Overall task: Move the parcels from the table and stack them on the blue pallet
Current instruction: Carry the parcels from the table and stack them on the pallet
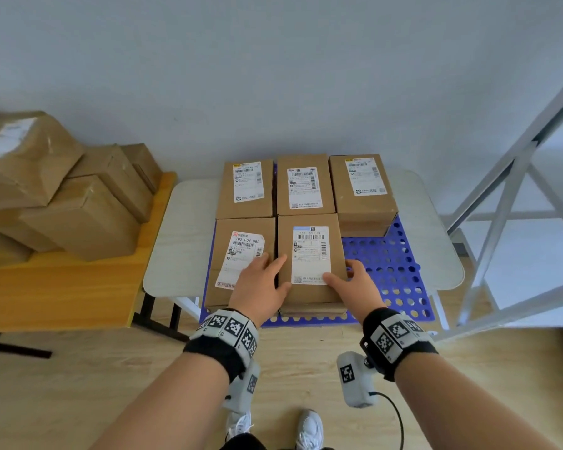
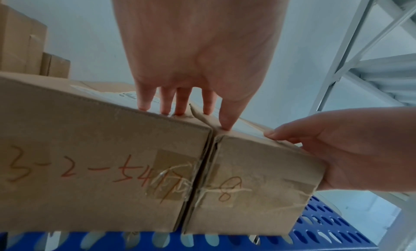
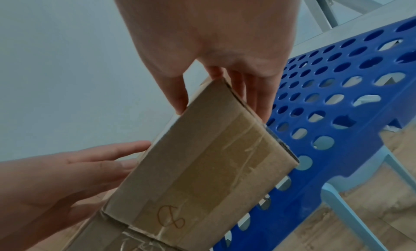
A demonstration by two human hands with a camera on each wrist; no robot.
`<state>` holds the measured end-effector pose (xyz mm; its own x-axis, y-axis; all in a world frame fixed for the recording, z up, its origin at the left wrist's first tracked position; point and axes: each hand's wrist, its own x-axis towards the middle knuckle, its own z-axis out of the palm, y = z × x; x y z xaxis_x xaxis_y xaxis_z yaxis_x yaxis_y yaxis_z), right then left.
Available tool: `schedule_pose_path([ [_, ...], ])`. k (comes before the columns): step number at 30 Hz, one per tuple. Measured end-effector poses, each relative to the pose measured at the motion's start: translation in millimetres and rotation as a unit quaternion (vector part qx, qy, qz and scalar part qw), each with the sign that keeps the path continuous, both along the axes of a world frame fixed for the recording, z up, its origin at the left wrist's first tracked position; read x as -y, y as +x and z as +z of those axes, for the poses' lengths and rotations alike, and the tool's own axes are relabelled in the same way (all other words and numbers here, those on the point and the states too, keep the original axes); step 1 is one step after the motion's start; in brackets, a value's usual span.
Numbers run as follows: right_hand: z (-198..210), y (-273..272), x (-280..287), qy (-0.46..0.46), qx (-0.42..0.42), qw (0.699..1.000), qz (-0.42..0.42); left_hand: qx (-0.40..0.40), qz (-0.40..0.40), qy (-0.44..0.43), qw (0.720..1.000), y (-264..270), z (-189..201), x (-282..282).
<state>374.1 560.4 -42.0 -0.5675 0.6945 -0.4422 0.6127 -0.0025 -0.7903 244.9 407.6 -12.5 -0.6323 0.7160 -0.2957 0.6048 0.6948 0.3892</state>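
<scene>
Five brown labelled parcels lie on the blue perforated pallet point(image 1: 387, 264), three in the back row and two in front. Both hands are on the front middle parcel point(image 1: 309, 254). My left hand point(image 1: 273, 274) lies flat, fingers straight across the seam between it and the front left parcel point(image 1: 237, 251). My right hand point(image 1: 341, 272) grips the middle parcel's near right corner, thumb on top and fingers down its side. The left wrist view shows my left hand point(image 2: 198, 87), fingertips on both box tops, and the middle parcel point(image 2: 254, 180). The right wrist view shows my right hand point(image 3: 219, 101) pinching that parcel point(image 3: 202, 165).
The pallet sits on a white table point(image 1: 182, 238); its front right part point(image 3: 337, 94) is bare. Several more parcels point(image 1: 62, 196) are piled on an orange table point(image 1: 62, 287) to the left. A grey metal rack point(image 1: 517, 190) stands at the right. Wooden floor lies below.
</scene>
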Motion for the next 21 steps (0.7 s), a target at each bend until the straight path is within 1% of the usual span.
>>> schedule_pose_path([
  [2, 3.8, -1.7, 2.6, 0.015, -0.003, 1.000, -0.008, 0.001, 0.001, 0.004, 1.000, 1.7, 1.8, -0.1],
  [4, 12.2, -2.4, 7.2, 0.054, -0.005, 0.998, -0.013, 0.009, 0.012, 0.016, 1.000, 3.5, 4.5, 1.3],
  [7, 31.4, -6.5, 16.5, 0.113, -0.025, 0.993, -0.016, 0.042, 0.042, 0.055, 0.997, 2.6, 10.1, 8.0],
  [10, 53.0, -17.7, 30.3, 0.172, -0.050, 0.984, -0.001, 0.058, 0.060, 0.094, 0.992, -3.8, 16.9, 22.8],
  [12, 65.9, -30.4, 45.3, 0.186, -0.054, 0.981, 0.020, 0.066, 0.080, 0.119, 0.988, -10.8, 23.1, 37.6],
  [14, 77.1, -47.5, 66.1, 0.190, -0.059, 0.979, 0.041, 0.078, 0.098, 0.145, 0.982, -19.4, 30.4, 57.7],
  [17, 86.5, -77.1, 109.1, 0.199, -0.062, 0.974, 0.087, 0.069, 0.113, 0.182, 0.974, -34.8, 43.0, 102.3],
  [21, 89.9, -119.8, 186.1, 0.194, -0.082, 0.967, 0.141, 0.039, 0.160, 0.158, 0.974, -63.8, 55.3, 189.1],
])
